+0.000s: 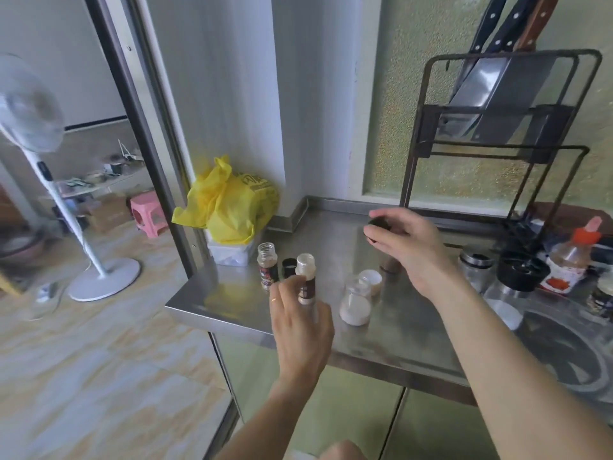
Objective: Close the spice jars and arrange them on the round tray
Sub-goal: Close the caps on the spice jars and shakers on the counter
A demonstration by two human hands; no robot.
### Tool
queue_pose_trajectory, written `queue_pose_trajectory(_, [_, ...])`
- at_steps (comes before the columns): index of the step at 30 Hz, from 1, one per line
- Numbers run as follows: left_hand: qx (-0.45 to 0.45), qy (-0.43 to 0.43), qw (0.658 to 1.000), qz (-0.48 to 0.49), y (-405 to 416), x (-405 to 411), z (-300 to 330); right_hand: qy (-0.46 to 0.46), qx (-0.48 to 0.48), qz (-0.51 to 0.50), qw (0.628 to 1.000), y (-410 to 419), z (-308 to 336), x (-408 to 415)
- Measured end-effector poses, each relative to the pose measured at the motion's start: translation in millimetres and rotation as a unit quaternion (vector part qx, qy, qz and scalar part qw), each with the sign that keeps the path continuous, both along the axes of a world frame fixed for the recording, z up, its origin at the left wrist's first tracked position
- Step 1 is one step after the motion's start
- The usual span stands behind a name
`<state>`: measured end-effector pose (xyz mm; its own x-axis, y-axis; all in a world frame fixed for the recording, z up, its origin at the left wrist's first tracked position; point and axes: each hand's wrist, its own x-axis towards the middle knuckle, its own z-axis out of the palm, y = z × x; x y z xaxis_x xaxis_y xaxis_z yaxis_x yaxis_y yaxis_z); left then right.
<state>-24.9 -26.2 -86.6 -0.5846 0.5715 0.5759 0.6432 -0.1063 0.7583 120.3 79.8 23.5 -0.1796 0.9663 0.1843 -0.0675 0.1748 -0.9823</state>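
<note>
On the steel counter (pixel 325 234), my left hand (pixel 300 322) is closed around a tall uncapped spice jar (pixel 305 265) of pale powder with a dark label. Left of it stands a second uncapped jar (pixel 267 263), and a black lid (pixel 289 263) lies between them. My right hand (pixel 411 250) holds a black lid (pixel 376 224) over a brown jar (pixel 389 266) that it mostly hides. A round glass jar (pixel 355 303) of white powder stands uncapped in front of its white lid (pixel 374 277). The round glass tray (pixel 564 346) lies at the right.
A yellow bag (pixel 229 204) fills a white bin beside the counter's left end. A black rack with knives (pixel 497 127) stands at the back. A steel-lidded jar (pixel 475 263), a black-capped jar (pixel 520 272) and an orange-capped bottle (pixel 572 257) crowd the right. The counter's front edge (pixel 215 315) is near the jars.
</note>
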Motion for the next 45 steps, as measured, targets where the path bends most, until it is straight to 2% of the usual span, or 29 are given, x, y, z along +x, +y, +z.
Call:
queue_pose_trajectory(3, [0.012,-0.044,0.998,0.035,18,-20,8,-0.111,0.067,0.055,0.990,2,20,-45])
queue_pose_trajectory(6, [-0.055,-0.055,0.997,-0.020,34,-36,2,-0.212,0.114,0.080,0.967,9,16,-75])
queue_pose_trajectory(10, [-0.102,-0.048,0.992,-0.063,44,-49,-4,-0.290,0.135,0.118,0.940,25,2,-87])
queue_pose_trajectory(15, [-0.087,-0.047,0.991,-0.094,44,-52,-16,-0.437,0.197,0.195,0.856,29,9,-86])
queue_pose_trajectory(19, [-0.076,-0.052,0.989,-0.112,46,-53,-20,-0.504,0.228,0.220,0.804,27,19,-90])
queue_pose_trajectory(22, [-0.066,-0.033,0.988,-0.132,46,-53,-20,-0.570,0.248,0.248,0.743,29,23,-97])
queue_pose_trajectory(24, [-0.065,-0.015,0.989,-0.132,48,-54,-22,-0.609,0.259,0.243,0.710,32,24,-102])
queue_pose_trajectory(26, [-0.064,-0.013,0.989,-0.136,49,-54,-25,-0.639,0.264,0.203,0.693,32,22,-107])
queue_pose_trajectory(29, [-0.061,-0.008,0.990,-0.124,51,-56,-25,-0.693,0.290,0.155,0.642,30,29,-115])
queue_pose_trajectory(34, [-0.069,-0.003,0.990,-0.127,49,-55,-23,-0.689,0.161,0.241,0.664,28,45,-116])
queue_pose_trajectory(38, [-0.077,0.021,0.989,-0.124,49,-54,-24,-0.715,0.098,0.175,0.670,32,47,-123])
queue_pose_trajectory(40, [-0.080,0.022,0.989,-0.126,50,-54,-25,-0.680,0.068,0.174,0.709,34,46,-122])
queue_pose_trajectory(41, [-0.083,0.024,0.988,-0.128,49,-54,-26,-0.655,0.067,0.193,0.728,35,42,-120])
queue_pose_trajectory(43, [-0.084,0.032,0.988,-0.129,49,-54,-27,-0.633,0.097,0.218,0.736,30,37,-115])
queue_pose_trajectory(45, [-0.089,0.039,0.987,-0.129,50,-53,-29,-0.647,0.135,0.166,0.732,21,28,-114])
